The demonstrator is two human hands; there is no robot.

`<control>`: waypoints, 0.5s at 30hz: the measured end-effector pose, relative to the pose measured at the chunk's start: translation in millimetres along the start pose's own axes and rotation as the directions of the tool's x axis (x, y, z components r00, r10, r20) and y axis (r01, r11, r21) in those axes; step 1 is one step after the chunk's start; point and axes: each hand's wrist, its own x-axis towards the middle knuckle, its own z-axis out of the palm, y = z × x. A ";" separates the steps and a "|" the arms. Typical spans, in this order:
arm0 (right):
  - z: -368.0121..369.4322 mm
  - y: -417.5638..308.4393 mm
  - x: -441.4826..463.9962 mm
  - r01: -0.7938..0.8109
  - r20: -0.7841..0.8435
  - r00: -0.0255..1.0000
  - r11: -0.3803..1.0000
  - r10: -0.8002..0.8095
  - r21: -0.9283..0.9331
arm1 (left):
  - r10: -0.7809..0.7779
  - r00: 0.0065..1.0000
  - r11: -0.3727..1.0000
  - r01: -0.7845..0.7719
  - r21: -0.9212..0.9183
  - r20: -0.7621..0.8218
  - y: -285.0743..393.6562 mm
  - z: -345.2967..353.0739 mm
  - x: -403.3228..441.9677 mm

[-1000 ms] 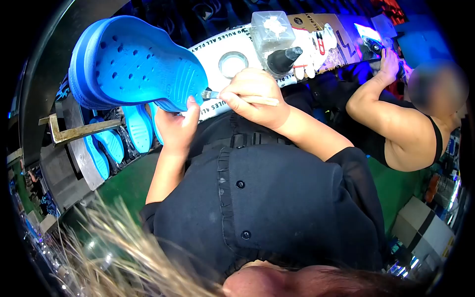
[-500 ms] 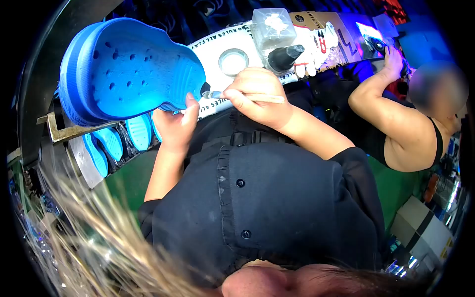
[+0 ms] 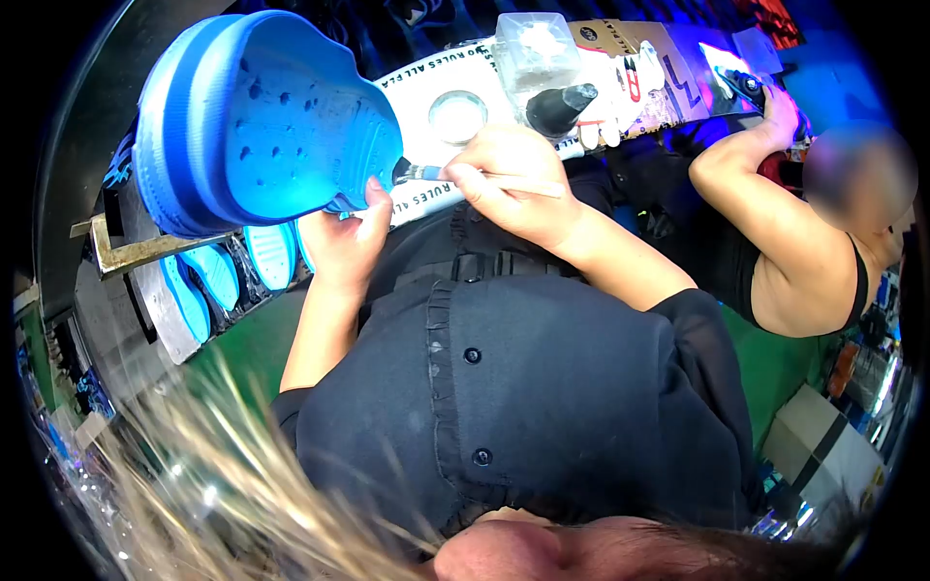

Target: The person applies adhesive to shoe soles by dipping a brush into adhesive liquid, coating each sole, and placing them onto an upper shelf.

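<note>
A large blue clog [image 3: 300,126] with holes in its insole is tilted at the upper left, its heel end toward me. My left hand [image 3: 344,232] grips it near the heel, thumb over the edge and the other fingers hidden beneath. In my right hand [image 3: 513,179] is a paintbrush [image 3: 426,173] with a pale handle, pinched between thumb and fingers. Its dark bristles meet the heel edge of the clog. Just beyond my right hand, a small round dish [image 3: 457,118] with pale contents sits on the white printed covering [image 3: 417,87].
A clear square container [image 3: 535,48], a dark nozzle-shaped object [image 3: 562,108] and red-handled snips [image 3: 633,79] stand or lie behind my right hand. Several blue shoe pieces [image 3: 269,257] rest on a lower shelf at left. A co-worker [image 3: 804,213] works at the right with a dark object.
The clog has turned and tipped, so its outer side shows more and its insole less. My right hand has shifted slightly, the brush staying at the heel edge.
</note>
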 end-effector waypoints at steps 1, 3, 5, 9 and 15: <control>-2.9 0.1 -1.3 0.000 0.001 1.000 1.000 0.000 0.002 | 0.017 1.000 1.000 -0.017 0.011 -0.002 -2.7 -0.8 -1.0; -9.5 0.8 -2.6 -0.016 -0.041 0.999 1.000 0.017 0.025 | 0.038 0.999 0.999 -0.038 0.034 -0.005 -6.5 -2.5 -0.6; -12.8 -0.1 -5.5 -0.060 -0.137 0.988 0.994 0.071 0.088 | 0.022 0.999 1.000 -0.021 0.007 -0.036 -3.4 -4.2 5.0; -29.1 5.1 -13.3 -0.221 -0.267 0.929 0.962 0.258 0.161 | -0.138 0.990 0.978 0.141 -0.155 0.029 31.9 -29.4 25.1; -36.9 18.7 -30.0 -0.370 -0.301 0.830 0.867 0.470 0.334 | -0.335 0.799 0.551 0.596 -0.584 0.498 86.9 -54.7 59.7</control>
